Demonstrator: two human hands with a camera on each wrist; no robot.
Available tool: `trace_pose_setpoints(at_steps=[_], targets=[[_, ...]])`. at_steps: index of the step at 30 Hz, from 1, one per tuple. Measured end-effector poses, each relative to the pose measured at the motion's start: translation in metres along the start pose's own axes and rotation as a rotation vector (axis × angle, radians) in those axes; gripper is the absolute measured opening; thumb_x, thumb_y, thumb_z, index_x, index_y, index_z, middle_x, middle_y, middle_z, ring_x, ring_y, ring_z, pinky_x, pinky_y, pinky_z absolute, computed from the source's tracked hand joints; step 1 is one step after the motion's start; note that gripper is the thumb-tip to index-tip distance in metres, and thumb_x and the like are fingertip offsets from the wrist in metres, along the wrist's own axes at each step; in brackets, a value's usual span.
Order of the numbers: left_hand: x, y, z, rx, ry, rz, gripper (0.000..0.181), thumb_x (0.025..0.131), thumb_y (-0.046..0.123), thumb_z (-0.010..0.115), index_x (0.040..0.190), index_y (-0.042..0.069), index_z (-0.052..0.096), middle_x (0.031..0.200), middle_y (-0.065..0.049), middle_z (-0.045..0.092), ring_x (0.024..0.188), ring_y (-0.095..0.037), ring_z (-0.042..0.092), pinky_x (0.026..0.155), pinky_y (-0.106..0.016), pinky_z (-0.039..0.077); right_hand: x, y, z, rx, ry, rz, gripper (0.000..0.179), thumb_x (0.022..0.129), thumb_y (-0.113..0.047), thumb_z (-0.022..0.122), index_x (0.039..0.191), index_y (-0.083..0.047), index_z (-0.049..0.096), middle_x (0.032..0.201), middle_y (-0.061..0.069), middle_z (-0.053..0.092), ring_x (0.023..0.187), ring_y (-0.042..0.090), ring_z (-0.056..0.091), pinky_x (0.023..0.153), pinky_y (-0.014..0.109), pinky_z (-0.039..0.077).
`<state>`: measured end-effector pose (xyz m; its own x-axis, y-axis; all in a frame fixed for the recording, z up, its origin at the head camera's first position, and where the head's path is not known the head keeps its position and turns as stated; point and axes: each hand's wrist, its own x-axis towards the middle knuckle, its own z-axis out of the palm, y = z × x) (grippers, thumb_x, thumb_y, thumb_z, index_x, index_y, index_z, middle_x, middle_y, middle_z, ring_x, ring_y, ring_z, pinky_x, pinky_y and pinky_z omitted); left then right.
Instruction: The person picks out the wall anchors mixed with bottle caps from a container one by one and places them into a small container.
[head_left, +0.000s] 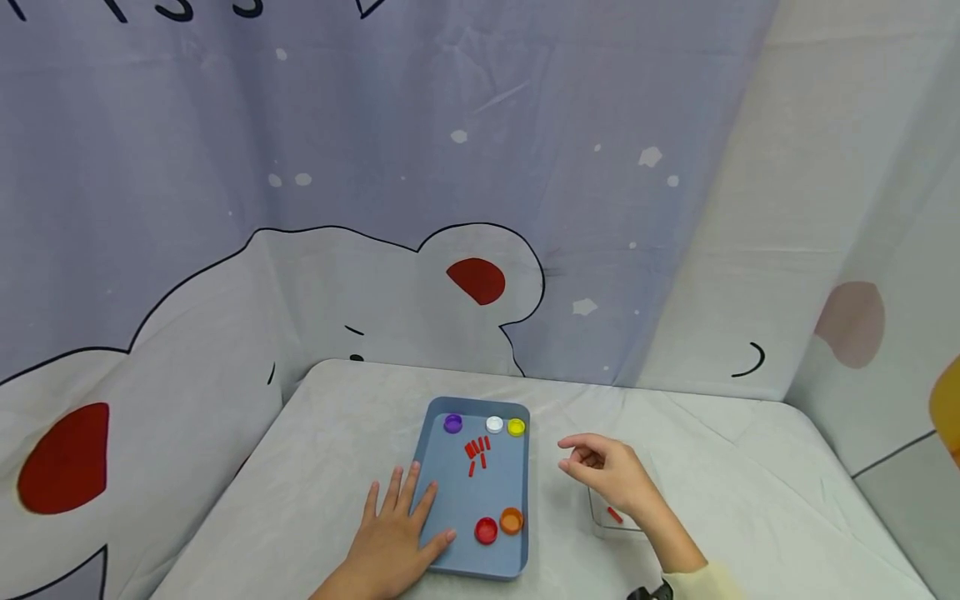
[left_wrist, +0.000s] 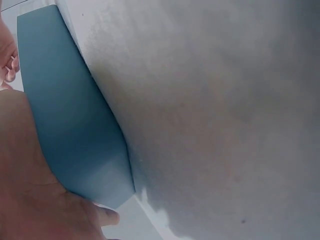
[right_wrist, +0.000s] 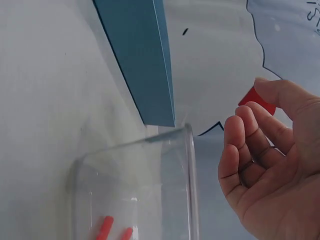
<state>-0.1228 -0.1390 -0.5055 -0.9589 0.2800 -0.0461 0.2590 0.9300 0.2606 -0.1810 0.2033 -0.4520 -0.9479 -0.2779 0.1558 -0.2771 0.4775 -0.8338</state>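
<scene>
Several sticks (head_left: 481,444): lying loosely bunched on the tray (head_left: 495,492), left of the right hand (head_left: 607,471) and ahead of the left hand (head_left: 393,542); more are resting in the box (right_wrist: 135,165) below the right hand.
Right hand: hovering over the box's far side, fingers bending, thumb and forefinger tips standing apart; no stick is showing between them. A red patch (right_wrist: 261,100) beyond the thumb is probably cloth print.
Left hand: lying with fingers spreading at the tray's left edge, thumb reaching over the rim, gripping nothing.
Red cap (head_left: 486,530) and orange cap (head_left: 512,521): sitting to the right of the left thumb.
Weight: seeming very slight, so a nudge would likely scatter sticks.
Stiffness: looking rigid, though thin enough to perhaps snap.
Surface: appearing smooth, likely rolling or slipping under hard squeezing.
Hold: pinching one stick across its middle would suit, starting with the outliers nearest the left hand.
</scene>
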Motion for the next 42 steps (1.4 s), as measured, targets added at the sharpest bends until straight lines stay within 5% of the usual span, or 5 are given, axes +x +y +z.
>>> trace_pose_setpoints(at_steps=[27,42], targets=[[0.001,0.000,0.002,-0.004,0.008,-0.008,0.085,0.095,0.074,0.041,0.151,0.011,0.049,0.166,-0.018,0.023,0.153,-0.045,0.012,0.116,-0.071,0.005,0.024,-0.003,0.060,0.047,-0.011,-0.061,0.022,0.088,-0.016,0.080,0.106,-0.005,0.075,0.079,-0.004,0.065,0.069,0.006,0.058,0.063,0.022,0.051],[0.002,0.000,0.001,0.000,0.007,-0.013,0.084,0.095,0.074,0.041,0.151,0.011,0.050,0.166,-0.018,0.024,0.153,-0.045,0.012,0.116,-0.071,0.006,0.037,-0.008,0.081,-0.010,-0.086,-0.062,0.030,0.089,-0.018,0.079,0.114,-0.003,0.073,0.084,-0.005,0.064,0.072,0.007,0.057,0.067,0.021,0.050]])
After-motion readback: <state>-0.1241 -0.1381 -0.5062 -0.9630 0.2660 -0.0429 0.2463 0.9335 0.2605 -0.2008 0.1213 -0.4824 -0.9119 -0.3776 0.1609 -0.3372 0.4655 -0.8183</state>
